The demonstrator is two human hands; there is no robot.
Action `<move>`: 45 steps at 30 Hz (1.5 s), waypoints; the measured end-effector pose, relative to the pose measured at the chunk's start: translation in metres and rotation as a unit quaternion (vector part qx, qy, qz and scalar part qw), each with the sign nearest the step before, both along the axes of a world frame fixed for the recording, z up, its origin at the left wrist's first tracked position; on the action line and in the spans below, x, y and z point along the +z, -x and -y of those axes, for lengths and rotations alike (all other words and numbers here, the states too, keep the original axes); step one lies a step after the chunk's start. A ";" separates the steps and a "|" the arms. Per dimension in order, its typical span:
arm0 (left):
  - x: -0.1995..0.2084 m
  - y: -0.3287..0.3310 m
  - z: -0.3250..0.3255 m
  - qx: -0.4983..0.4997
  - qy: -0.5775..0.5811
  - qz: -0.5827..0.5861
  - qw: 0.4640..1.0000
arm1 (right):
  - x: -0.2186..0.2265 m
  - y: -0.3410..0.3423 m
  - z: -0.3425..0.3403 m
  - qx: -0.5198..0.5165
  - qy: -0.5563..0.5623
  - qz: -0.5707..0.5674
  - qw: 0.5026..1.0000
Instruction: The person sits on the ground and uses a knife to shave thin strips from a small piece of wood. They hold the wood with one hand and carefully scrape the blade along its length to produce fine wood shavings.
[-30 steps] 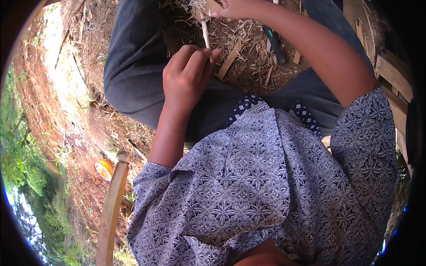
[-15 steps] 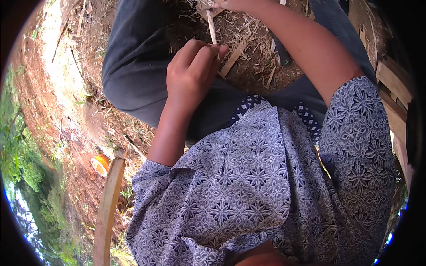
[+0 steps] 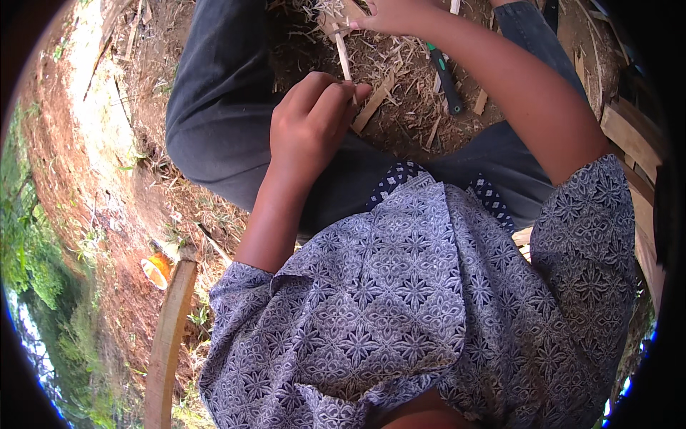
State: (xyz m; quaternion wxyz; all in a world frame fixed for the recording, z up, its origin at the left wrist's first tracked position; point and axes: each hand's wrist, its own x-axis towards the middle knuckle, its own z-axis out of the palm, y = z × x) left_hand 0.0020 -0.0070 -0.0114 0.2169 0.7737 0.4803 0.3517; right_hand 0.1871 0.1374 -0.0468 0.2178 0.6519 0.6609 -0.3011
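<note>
From here I watch the left hand [image 3: 311, 118] clamped on the near end of a slim, pale wooden stick [image 3: 342, 57], its long axis running away; the right hand [image 3: 393, 14] sits apart by its farther end, grip unclear. Rightward, a black-and-green handle [image 3: 446, 80] lies on brown soil [image 3: 407, 143].

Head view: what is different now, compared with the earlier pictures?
Since half a second ago, the right hand has drawn back slightly toward the body, uncovering the green-black handle. The left hand is slightly further right than at first. It still grips the stick.
</note>
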 end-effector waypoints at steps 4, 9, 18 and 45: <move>0.000 0.001 -0.001 0.000 -0.003 -0.002 1.000 | 0.001 0.007 -0.001 -0.038 0.016 0.011 0.999; 0.000 0.002 0.000 0.005 -0.005 -0.002 1.000 | -0.034 0.003 -0.005 0.004 0.013 0.010 1.000; 0.000 0.004 -0.001 0.021 -0.010 -0.010 1.000 | -0.029 -0.022 0.009 -0.004 0.003 -0.089 0.996; 0.001 0.002 0.000 0.033 0.008 -0.030 0.999 | -0.051 -0.025 -0.003 -0.077 0.022 -0.108 0.991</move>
